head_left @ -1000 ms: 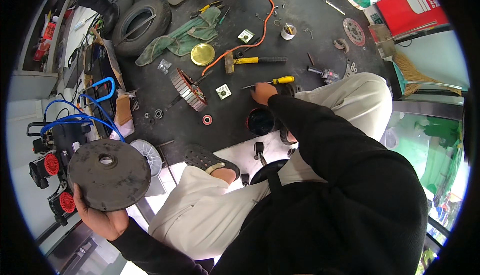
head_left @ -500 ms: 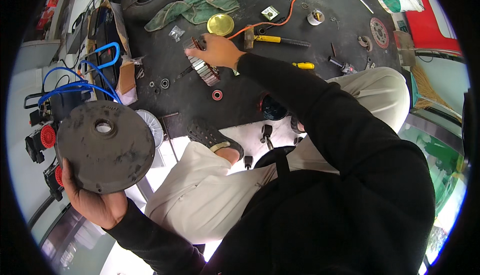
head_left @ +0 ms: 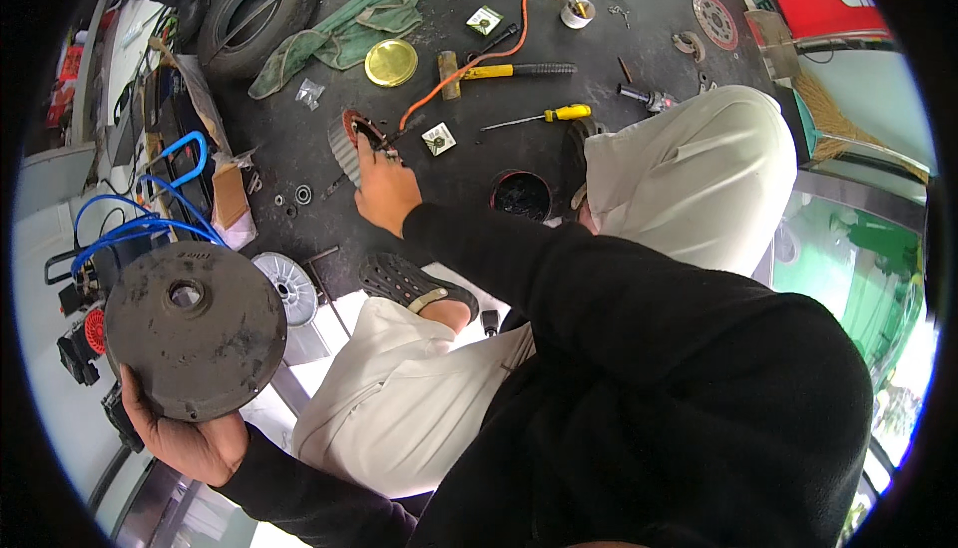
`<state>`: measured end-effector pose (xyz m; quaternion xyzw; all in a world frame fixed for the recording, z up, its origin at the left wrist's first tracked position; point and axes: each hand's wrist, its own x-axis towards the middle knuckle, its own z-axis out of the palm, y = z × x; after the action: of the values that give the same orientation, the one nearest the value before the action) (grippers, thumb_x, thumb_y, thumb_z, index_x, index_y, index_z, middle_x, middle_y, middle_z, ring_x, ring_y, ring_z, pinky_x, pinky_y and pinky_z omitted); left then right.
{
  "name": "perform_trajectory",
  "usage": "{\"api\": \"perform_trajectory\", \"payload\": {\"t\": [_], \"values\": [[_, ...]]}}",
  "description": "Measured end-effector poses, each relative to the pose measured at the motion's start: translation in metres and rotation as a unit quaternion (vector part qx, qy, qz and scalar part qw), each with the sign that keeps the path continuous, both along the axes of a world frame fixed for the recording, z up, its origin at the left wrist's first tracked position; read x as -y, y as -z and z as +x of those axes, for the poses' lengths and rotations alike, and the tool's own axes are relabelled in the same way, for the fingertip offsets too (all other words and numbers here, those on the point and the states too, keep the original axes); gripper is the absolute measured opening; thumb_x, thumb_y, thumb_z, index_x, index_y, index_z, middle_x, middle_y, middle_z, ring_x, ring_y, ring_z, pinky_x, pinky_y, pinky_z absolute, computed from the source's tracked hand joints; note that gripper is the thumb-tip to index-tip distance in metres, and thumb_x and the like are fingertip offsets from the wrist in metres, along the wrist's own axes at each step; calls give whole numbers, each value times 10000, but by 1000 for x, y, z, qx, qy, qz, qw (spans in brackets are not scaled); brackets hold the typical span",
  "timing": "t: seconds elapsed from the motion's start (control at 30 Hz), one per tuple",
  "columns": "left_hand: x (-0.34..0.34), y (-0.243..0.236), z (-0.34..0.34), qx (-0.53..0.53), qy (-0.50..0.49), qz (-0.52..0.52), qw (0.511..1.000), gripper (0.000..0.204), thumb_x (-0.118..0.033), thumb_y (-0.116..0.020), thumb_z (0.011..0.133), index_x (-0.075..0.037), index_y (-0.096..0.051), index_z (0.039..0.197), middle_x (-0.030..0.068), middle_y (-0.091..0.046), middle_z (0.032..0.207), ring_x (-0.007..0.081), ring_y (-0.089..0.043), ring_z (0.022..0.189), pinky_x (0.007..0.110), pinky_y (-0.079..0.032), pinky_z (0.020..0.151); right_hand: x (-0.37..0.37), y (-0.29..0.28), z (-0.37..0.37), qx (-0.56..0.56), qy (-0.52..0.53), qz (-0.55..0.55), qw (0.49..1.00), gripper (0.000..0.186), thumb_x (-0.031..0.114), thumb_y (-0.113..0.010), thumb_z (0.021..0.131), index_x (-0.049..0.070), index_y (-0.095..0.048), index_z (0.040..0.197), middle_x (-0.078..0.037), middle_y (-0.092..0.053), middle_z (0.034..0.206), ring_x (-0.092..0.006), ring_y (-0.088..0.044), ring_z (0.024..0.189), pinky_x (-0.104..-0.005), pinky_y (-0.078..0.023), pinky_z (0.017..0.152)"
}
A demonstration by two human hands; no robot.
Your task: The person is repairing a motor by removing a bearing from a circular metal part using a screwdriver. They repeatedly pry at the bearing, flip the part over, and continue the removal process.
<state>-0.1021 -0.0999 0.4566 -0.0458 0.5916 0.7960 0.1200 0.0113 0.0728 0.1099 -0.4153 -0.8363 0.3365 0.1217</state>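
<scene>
My left hand (head_left: 190,445) grips a round dark metal motor cover (head_left: 220,338) from below, thumb along its left edge. The cover is smudged, with a raised hub and a hole above its middle. On the dark mat, my right hand (head_left: 387,189) has its fingers bent over the near right side of a motor stator (head_left: 344,149). The stator has a ridged silver rim, a reddish face and a shaft sticking out toward the lower left. My thumb is mostly hidden. Right of it lies a small white square packet (head_left: 438,139).
A hammer (head_left: 509,71), a yellow-handled screwdriver (head_left: 539,117) and a gold lid (head_left: 390,63) lie beyond. An orange cable (head_left: 469,64) crosses the mat. A tin of black grease (head_left: 522,196) stands near my foot. Bearings (head_left: 302,194) and a silver disc (head_left: 287,286) lie left.
My right hand has shifted from the top of the stator to its near right side, and the stator has turned. The red bearing is out of sight. The view has shifted; the left hand keeps the cover.
</scene>
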Motion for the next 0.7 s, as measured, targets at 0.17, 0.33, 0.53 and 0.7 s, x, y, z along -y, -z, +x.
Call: {"api": "perform_trajectory", "payload": {"t": [0.17,0.33,0.53,0.7], "values": [[7,-1,3,-19,-4,-2,1000,410,-205,-619,1076,45,-638,1401,192,-628,1508,312,-603,1375,493,-447,1211,16,1,9,-28,33,-6,999,957,214,-785,852,-88,-294,1617,-272,-708,1121,-433,-742,928,-490,-610,830],[15,-2,0,-37,-3,-16,999,417,-210,-623,1072,34,-634,1409,183,-624,1513,311,-597,1379,497,-431,1219,22,2,5,-4,40,-53,998,962,230,-797,840,-103,-311,1600,-273,-710,1123,-423,-743,932,-488,-612,817],[20,4,-9,33,66,59,996,434,-226,-645,1051,7,-632,1418,168,-632,1504,312,-593,1382,503,-421,1219,12,-3,-8,-2,18,-62,998,993,254,-808,835,-111,-292,1601,-283,-694,1206,-431,-737,1012,-493,-600,879],[10,11,-8,89,150,102,979,424,-223,-635,1046,10,-637,1400,161,-662,1461,313,-620,1347,505,-439,1202,-24,3,-14,13,-31,-109,993,1026,369,-798,880,-101,-250,1610,-307,-677,1271,-442,-730,1081,-493,-589,934]]}}
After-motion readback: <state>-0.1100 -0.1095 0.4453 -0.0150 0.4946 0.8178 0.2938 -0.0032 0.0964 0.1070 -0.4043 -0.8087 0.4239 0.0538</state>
